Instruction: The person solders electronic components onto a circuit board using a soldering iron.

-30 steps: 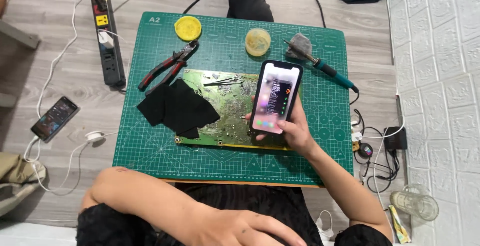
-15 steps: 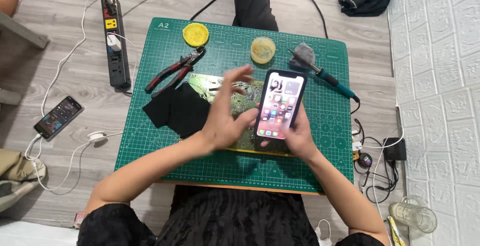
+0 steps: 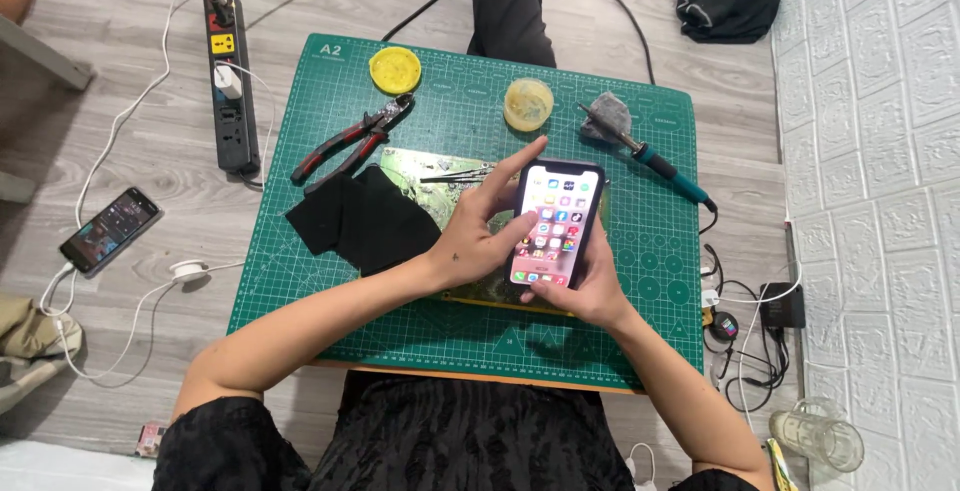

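Note:
My right hand (image 3: pixel 590 286) holds a black smartphone (image 3: pixel 556 223) upright over the green cutting mat (image 3: pixel 300 281), its lit screen showing rows of app icons. My left hand (image 3: pixel 487 229) reaches in from the left with fingers spread, fingertips resting on the left side of the phone's screen. Under the phone lies a green circuit board (image 3: pixel 430 176), partly covered by a black cloth (image 3: pixel 360 219). Tweezers (image 3: pixel 455 174) lie on the board.
On the mat are red-handled pliers (image 3: pixel 350 138), a yellow lid (image 3: pixel 396 69), a round tin (image 3: pixel 528 103), and a teal-handled soldering iron (image 3: pixel 650 159) beside a grey sponge. A power strip (image 3: pixel 229 79) and a second phone (image 3: pixel 110 230) lie on the floor at left; cables and a glass jar at right.
My left hand rose from my lap, crossed the mat and now touches the phone's screen. The right hand kept hold of the phone. The view has shifted slightly.

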